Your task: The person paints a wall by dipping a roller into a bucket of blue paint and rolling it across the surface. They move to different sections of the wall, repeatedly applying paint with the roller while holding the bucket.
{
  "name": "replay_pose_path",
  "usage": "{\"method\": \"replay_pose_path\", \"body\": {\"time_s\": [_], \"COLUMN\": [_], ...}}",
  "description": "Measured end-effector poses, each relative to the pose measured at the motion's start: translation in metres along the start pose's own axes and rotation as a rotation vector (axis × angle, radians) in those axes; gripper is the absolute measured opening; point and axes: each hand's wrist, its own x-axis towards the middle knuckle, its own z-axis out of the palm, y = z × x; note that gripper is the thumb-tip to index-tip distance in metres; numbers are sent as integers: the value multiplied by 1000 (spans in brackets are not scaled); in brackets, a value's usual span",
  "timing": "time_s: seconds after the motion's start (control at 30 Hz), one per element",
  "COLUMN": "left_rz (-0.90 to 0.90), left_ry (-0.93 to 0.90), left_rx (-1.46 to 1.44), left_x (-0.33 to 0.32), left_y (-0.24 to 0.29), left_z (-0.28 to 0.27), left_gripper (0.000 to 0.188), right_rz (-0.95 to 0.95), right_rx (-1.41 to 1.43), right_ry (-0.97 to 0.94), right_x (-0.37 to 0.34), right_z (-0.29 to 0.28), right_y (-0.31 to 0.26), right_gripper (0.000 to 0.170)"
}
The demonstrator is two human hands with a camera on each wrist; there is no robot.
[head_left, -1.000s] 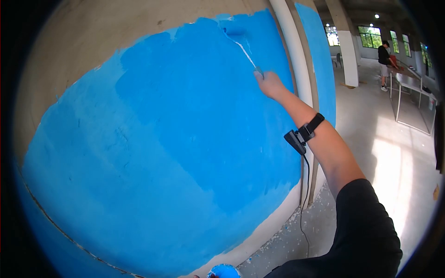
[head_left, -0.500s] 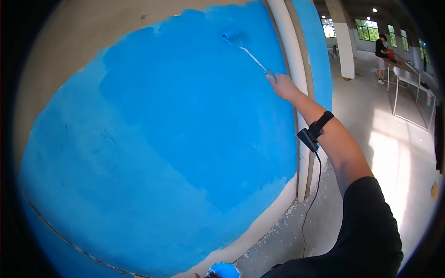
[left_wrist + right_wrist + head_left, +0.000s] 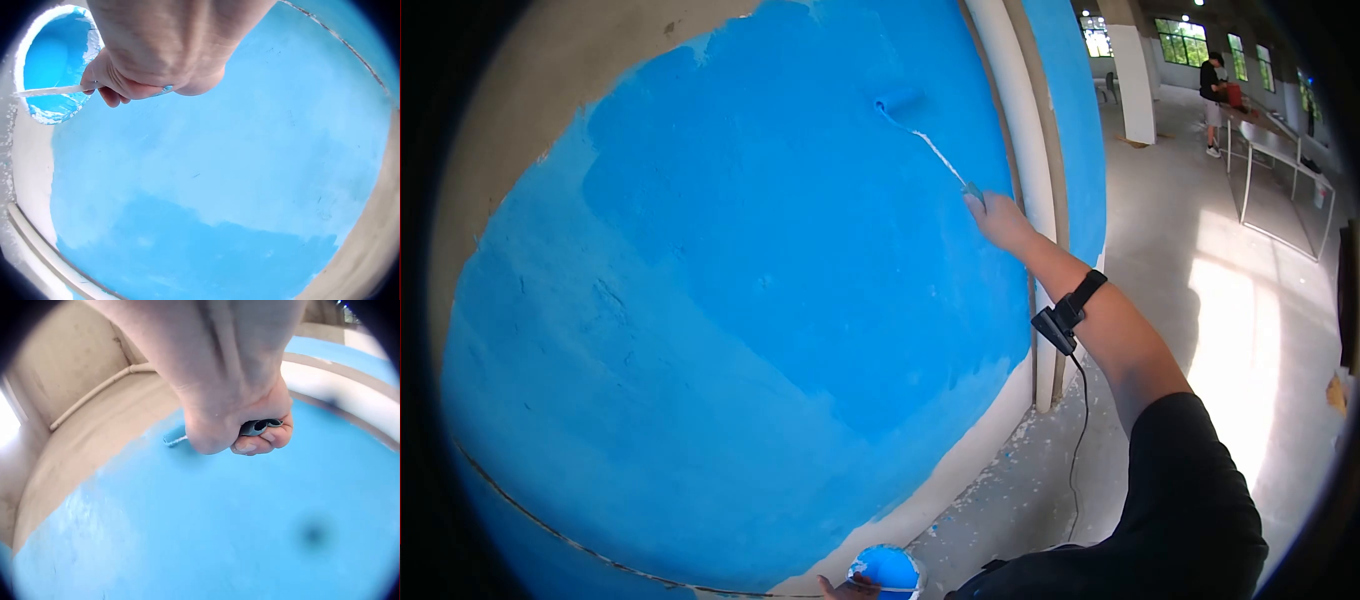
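Observation:
A paint roller (image 3: pixel 902 102) with a blue sleeve lies against the upper part of the blue wall (image 3: pixel 850 270). My right hand (image 3: pixel 1003 222) grips its green handle (image 3: pixel 972 192), and the right wrist view shows the fingers curled round the handle's end (image 3: pixel 257 427). Low in the head view, my left hand (image 3: pixel 852 588) is partly cut off by the frame edge. It holds the white bail handle (image 3: pixel 55 91) of a paint bucket (image 3: pixel 20 65), seen more fully in the left wrist view. Blue paint fills part of the bucket, and its rim is smeared.
Bare grey-brown wall (image 3: pixel 520 120) borders the blue at the top left. A white vertical pipe (image 3: pixel 1025 120) runs along the right edge. Paint flecks dot the floor (image 3: pixel 990 500). Far right, another person (image 3: pixel 1212 95) stands by a table (image 3: pixel 1270 142). A cable (image 3: pixel 1076 460) hangs from my right forearm.
The roller has travelled down the wall, with my right hand moving down with it. The view has tilted, so more of the bucket and my left hand shows at the bottom.

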Motion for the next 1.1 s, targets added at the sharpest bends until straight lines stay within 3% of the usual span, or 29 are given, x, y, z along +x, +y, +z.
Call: {"method": "replay_pose_path", "body": {"time_s": [0.1,0.2,0.3,0.57,0.63,0.67,0.8,0.9,0.97,1.03,1.1], "left_rz": [-2,5,7,0,-3,-3,-4,-3,-5,-13,-25], "left_ry": [4,9,9,-14,-18,-22,-36,-39,-42,-48,-56], "left_rx": [10,31,33,7,3,0,-5,-2,17,32,40], "left_x": [-1,-2,-1,2,2,2,-5,-7,-7,-7,-6], "left_y": [-2,-2,-2,-8,-8,-8,-5,-3,1,3,4], "left_z": [-2,-2,-1,-5,-7,-6,-5,-5,-4,-4,-7], "left_gripper": [56,56,55,54,54,54,54,53,53,53,52], "right_rz": [8,-126,23,17,126,123,-112,-115,113,-34,55], "right_rx": [-66,-74,-66,-34,-67,-68,-26,-4,119,24,91], "right_ry": [2,24,-34,47,0,3,310,236,54,247,168], "right_x": [15,49,70,-48,-63,-57,24,97,111,113,70], "right_z": [-16,-45,-46,24,19,14,-26,-61,-62,-19,2], "right_y": [-4,-35,-48,23,23,20,-19,-62,-82,-58,-43], "right_gripper": [54,56,56,50,48,48,51,59,61,60,54]}}
